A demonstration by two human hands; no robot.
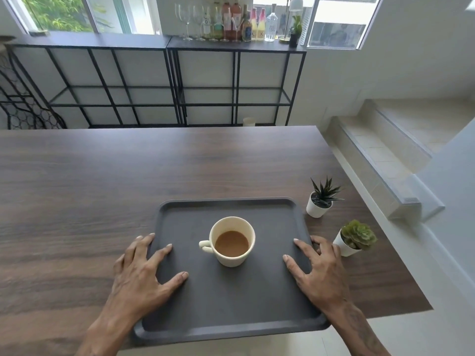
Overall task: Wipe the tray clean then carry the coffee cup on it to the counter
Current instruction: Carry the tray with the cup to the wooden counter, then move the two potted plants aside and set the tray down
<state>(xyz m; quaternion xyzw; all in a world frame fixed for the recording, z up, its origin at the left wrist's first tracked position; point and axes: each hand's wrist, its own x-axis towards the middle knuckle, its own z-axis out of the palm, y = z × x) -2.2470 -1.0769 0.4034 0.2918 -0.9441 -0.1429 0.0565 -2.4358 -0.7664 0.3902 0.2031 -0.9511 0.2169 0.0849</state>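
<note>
A dark grey rectangular tray (231, 299) lies on the dark wooden table (102, 188), its near edge jutting past the table's front edge. A cream coffee cup (231, 260) with brown coffee in it stands upright in the tray's middle, handle pointing left. My left hand (138, 273) lies across the tray's left rim, fingers spread, thumb on the tray floor. My right hand (321, 271) lies across the right rim the same way. Neither hand touches the cup. No cloth is in view.
Two small potted plants in white pots stand just right of the tray, a spiky one (321, 199) and a rosette one (356, 236), close to my right hand. Behind the table, a black metal shelf (231, 44) carries bottles and glasses. Tiled steps (385, 150) descend at right.
</note>
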